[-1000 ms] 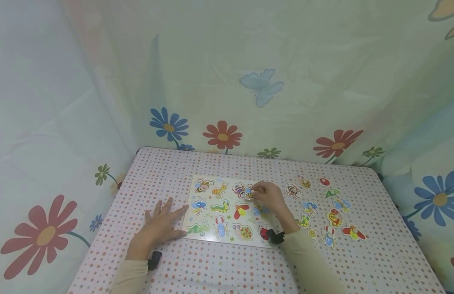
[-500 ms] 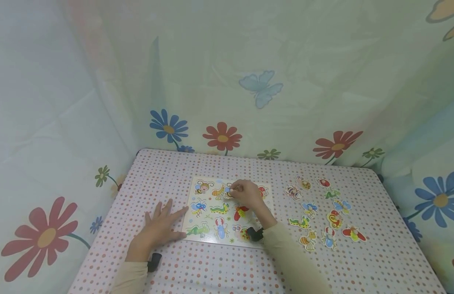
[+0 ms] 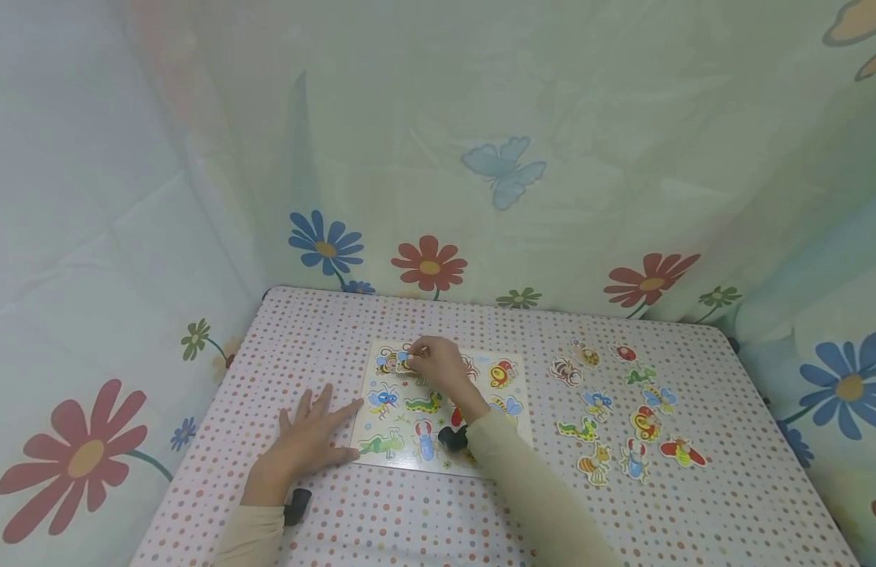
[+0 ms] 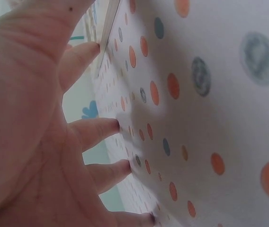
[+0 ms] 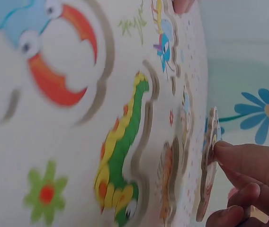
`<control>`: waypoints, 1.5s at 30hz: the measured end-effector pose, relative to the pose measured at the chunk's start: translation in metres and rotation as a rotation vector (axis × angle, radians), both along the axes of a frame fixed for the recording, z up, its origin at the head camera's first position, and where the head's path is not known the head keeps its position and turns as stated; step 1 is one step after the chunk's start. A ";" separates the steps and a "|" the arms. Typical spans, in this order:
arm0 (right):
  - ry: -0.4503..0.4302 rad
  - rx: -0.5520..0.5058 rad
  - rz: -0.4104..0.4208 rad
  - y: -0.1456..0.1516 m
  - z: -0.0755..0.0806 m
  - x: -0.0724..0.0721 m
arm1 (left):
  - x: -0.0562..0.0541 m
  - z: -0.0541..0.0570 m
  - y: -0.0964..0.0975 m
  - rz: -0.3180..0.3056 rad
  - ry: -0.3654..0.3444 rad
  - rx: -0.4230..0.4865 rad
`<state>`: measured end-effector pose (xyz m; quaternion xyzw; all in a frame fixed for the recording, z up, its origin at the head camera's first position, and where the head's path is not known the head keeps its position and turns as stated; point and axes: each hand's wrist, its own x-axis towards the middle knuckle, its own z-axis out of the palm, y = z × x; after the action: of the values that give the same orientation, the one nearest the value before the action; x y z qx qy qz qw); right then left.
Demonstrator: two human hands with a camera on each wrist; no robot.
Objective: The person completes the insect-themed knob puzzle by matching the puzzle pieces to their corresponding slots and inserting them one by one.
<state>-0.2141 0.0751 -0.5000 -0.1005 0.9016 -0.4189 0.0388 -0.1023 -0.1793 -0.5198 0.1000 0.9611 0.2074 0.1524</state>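
A flat bee puzzle piece (image 3: 407, 363) is pinched between the thumb and fingers of my right hand (image 3: 445, 370), over the upper left part of the insect puzzle board (image 3: 404, 425). In the right wrist view the bee piece (image 5: 209, 170) stands on edge, raised off the board, near the far side. Just left of it in the head view is the printed bee (image 3: 385, 362) in its recess. My left hand (image 3: 303, 437) is spread at the board's left side, fingertips on the tablecloth, with the thumb and index finger right at the board's edge.
Several loose insect pieces lie right of the board, among them a caterpillar piece (image 3: 578, 428), a spider piece (image 3: 566, 370) and a stag beetle piece (image 3: 633, 459). A dotted cloth (image 3: 381, 520) covers the table. Flowered curtains (image 3: 551, 220) stand close behind it and at the sides.
My right hand has carried the bee piece leftward across the top of the board, from the third column to beside the printed bee. My left hand has stayed put.
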 end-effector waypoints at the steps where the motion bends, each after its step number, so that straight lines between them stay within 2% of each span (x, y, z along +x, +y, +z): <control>1: -0.004 -0.002 0.003 -0.004 0.000 -0.001 | 0.000 0.000 0.000 0.000 0.001 0.001; 8: -0.013 0.084 -0.007 -0.026 -0.007 -0.009 | 0.000 0.000 0.000 -0.007 0.004 -0.007; 15: -0.041 0.134 -0.035 -0.037 -0.013 -0.010 | 0.001 0.000 0.001 -0.008 0.004 0.002; 24: -0.061 0.155 -0.034 -0.044 -0.007 -0.006 | 0.003 0.005 0.001 -0.020 0.020 0.011; 34: -0.066 0.182 -0.036 -0.047 -0.007 -0.005 | 0.003 0.009 0.001 -0.019 0.022 0.018; 41: -0.064 0.146 -0.019 -0.044 -0.008 -0.004 | 0.004 0.009 0.000 -0.020 0.029 0.016; 45: -0.033 0.118 0.001 -0.038 -0.004 -0.003 | 0.004 0.009 0.000 -0.018 0.032 0.013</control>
<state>-0.2171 0.0374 -0.5039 -0.0915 0.9239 -0.3667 0.0597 -0.0987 -0.1791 -0.5110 0.1130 0.9612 0.2106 0.1381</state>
